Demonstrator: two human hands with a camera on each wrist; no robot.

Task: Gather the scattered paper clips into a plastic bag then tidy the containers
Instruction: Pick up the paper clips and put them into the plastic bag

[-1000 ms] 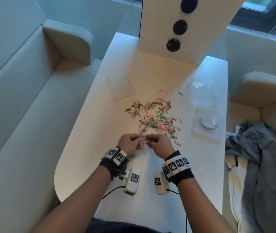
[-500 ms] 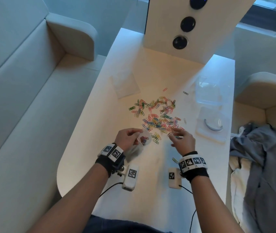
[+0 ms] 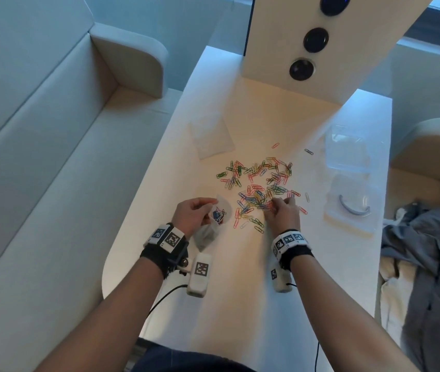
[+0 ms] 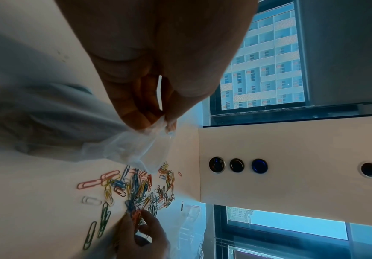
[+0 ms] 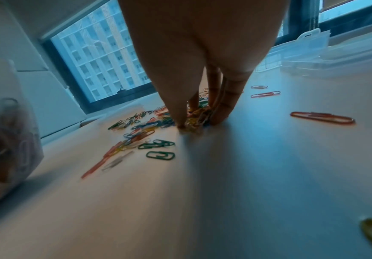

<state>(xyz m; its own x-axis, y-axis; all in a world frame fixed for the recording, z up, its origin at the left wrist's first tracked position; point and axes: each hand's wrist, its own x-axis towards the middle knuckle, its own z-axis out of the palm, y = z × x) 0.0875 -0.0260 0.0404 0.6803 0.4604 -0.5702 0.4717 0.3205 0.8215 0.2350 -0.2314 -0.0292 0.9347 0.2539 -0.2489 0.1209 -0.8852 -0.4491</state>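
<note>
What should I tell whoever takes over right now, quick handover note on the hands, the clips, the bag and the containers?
Left hand: pinches the rim of the plastic bag, holding its mouth open just above the table.
Right hand: fingertips down in the near edge of the paper clips, pinching up a small bunch.
Done: a few clips are already inside the bag.
Left: most clips lie scattered mid-table, with strays near the clear containers on the right side. Bag them all, then tidy the containers, which stand untouched. A second flat bag lies beyond the pile.
</note>
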